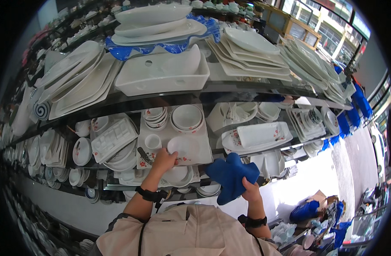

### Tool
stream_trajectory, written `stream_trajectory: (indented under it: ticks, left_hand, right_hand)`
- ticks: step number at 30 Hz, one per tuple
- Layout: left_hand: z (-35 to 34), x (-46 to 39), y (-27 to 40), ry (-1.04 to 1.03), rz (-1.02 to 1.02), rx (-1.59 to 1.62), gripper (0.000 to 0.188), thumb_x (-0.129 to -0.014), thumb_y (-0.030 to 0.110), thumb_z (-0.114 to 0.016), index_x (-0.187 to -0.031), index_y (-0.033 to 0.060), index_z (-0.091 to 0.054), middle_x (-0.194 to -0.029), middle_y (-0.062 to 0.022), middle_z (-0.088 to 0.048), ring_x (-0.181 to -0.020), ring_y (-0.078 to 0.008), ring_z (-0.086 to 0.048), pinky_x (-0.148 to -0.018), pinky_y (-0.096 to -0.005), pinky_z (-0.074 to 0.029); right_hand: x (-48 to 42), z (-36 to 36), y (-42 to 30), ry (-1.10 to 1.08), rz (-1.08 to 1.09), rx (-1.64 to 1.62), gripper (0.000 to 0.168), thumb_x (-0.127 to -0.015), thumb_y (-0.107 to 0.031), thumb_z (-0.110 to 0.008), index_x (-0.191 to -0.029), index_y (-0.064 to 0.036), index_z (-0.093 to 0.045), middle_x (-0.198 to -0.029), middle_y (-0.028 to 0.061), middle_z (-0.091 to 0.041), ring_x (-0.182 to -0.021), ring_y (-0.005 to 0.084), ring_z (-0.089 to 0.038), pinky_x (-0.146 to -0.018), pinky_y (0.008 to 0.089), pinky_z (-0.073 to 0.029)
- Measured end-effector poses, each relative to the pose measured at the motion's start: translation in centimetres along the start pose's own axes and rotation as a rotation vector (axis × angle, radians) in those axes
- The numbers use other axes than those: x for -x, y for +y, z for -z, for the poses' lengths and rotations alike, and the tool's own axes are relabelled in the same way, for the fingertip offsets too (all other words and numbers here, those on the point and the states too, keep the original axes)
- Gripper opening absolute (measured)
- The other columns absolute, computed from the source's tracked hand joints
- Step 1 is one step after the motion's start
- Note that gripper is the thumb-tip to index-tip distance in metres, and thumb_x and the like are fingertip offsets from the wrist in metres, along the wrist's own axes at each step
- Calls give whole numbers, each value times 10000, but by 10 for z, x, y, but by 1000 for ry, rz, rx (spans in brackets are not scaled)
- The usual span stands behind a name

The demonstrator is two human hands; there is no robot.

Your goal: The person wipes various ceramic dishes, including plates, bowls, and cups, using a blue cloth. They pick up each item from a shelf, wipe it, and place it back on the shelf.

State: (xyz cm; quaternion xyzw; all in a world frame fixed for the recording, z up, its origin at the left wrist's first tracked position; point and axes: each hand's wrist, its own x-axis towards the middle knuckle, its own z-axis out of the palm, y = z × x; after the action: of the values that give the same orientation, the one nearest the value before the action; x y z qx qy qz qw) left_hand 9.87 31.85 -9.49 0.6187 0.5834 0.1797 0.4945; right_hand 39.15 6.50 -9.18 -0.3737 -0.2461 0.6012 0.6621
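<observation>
My left hand [165, 160] is at the small round white dish [177, 144], its fingers at the dish's near left edge; whether they grip it is hard to tell. The dish is on a large white ceramic tray [200, 153] with red flower prints. Beside it on the tray stand a small white cup [153, 141], a stack of small flowered bowls [155, 116] and larger nested bowls [186, 117]. In my right hand [251, 189] is a bunched blue cloth [232, 177], held in front of the shelf, right of the tray.
Above, a dark shelf edge [169, 97] bears a deep white rectangular dish [163, 73] and stacked plates [249, 54]. Right of the tray lie oblong flowered dishes [262, 134]; left is a white compartment tray [115, 139]. More dishes stand lower. Bags and boxes are at the lower right.
</observation>
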Motion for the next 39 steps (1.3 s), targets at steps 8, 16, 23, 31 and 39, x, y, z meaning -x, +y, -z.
stream_trajectory:
  ticks: [8, 16, 23, 31, 39]
  left_hand:
    - [-10, -7, 2, 56, 8, 86, 291, -942, 112, -600, -1146, -88, -543, -834, -177, -721, -669, -237, -743, -531, -333, -569]
    - [-12, -8, 5, -16, -5, 222, 306, -933, 4, -522, -1220, -100, -493, -855, -181, -712, -649, -221, -720, -533, -326, -569]
    - [-19, 30, 32, -64, -195, 314, 419, -924, 22, -553, -1335, -40, -503, -824, -148, -725, -637, -181, -709, -550, -305, -560]
    - [-10, 84, 81, -194, -563, -18, 521, -902, 103, -617, -1405, 9, -519, -656, -145, -678, -575, -231, -676, -590, -359, -521]
    - [20, 122, 86, -220, -881, -232, 515, -882, 95, -616, -1390, 52, -550, -681, -168, -665, -588, -330, -664, -603, -393, -527]
  right_hand:
    - [-17, 13, -6, -14, -109, 19, 547, -963, -182, -667, -1439, 18, -486, -1375, 127, -595, -1273, 287, -566, -1096, 448, -440]
    - [-15, -6, -30, -102, -185, 16, 574, -871, -65, -677, -1411, 35, -513, -1309, 128, -638, -1202, 271, -612, -1038, 406, -478]
    - [-14, -20, -36, -303, 110, 141, 663, -770, 32, -634, -1419, 53, -503, -1400, 145, -582, -1322, 309, -534, -1128, 429, -395]
    - [-8, -88, -56, -412, 618, 1196, 556, -749, 71, -628, -1297, -24, -631, -1374, 183, -593, -1377, 412, -463, -1166, 482, -321]
    - [2, -133, -1, 218, 874, 1428, 306, -766, -7, -700, -1066, -62, -728, -1155, 151, -689, -1146, 380, -616, -1043, 482, -446]
